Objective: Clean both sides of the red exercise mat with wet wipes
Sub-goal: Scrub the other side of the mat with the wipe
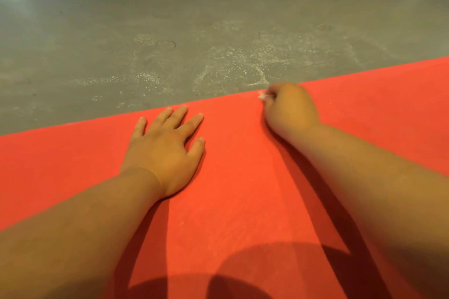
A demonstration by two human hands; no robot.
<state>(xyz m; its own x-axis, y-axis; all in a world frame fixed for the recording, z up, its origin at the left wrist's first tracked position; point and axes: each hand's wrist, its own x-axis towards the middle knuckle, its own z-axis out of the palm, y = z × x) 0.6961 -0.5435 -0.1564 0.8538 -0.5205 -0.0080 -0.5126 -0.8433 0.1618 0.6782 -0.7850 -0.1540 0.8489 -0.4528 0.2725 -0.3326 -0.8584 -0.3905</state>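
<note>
The red exercise mat (230,177) lies flat on the floor and fills the lower half of the view, its far edge running from lower left to upper right. My left hand (165,150) rests palm down on the mat with fingers spread and straight. My right hand (289,107) is curled near the mat's far edge and grips a small white wet wipe (262,96), of which only a bit shows at the fingertips. The wipe touches the mat right at the edge.
Grey concrete floor (194,31) with pale dried stains stretches beyond the mat's far edge. Dark shapes of furniture or feet show at the very top of the view. My shadow falls on the near part of the mat.
</note>
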